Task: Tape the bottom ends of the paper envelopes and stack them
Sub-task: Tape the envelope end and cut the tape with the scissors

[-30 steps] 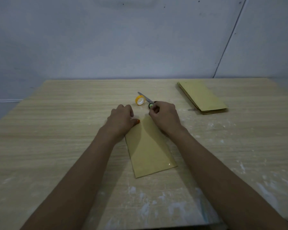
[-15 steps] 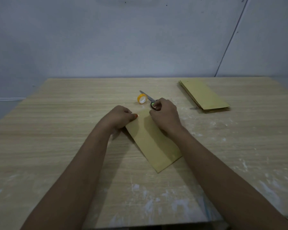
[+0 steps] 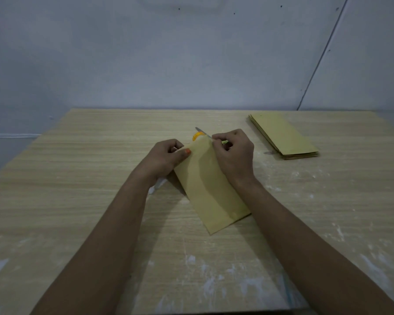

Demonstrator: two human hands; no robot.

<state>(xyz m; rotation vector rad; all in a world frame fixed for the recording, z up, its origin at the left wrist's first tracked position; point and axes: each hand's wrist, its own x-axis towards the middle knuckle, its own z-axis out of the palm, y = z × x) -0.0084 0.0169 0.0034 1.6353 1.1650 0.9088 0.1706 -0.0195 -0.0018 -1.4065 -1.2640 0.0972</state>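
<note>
A yellow-brown paper envelope (image 3: 210, 189) lies slanted at the middle of the wooden table (image 3: 77, 178), its far end lifted a little. My left hand (image 3: 166, 159) pinches the far left corner with thumb and fingers. My right hand (image 3: 233, 153) pinches the far right corner. A glossy strip shows along the envelope's near end. Just behind the hands lie a small yellow tape roll (image 3: 197, 135) and scissors (image 3: 203, 131), both partly hidden. A stack of envelopes (image 3: 282, 136) sits at the back right.
The table's near part carries white smears. A grey wall stands right behind the table's far edge. A small white scrap (image 3: 157, 185) shows under my left wrist.
Both hands have lifted the envelope's far end and turned the envelope, so its near end swung to the right. The far end now covers part of the tape roll.
</note>
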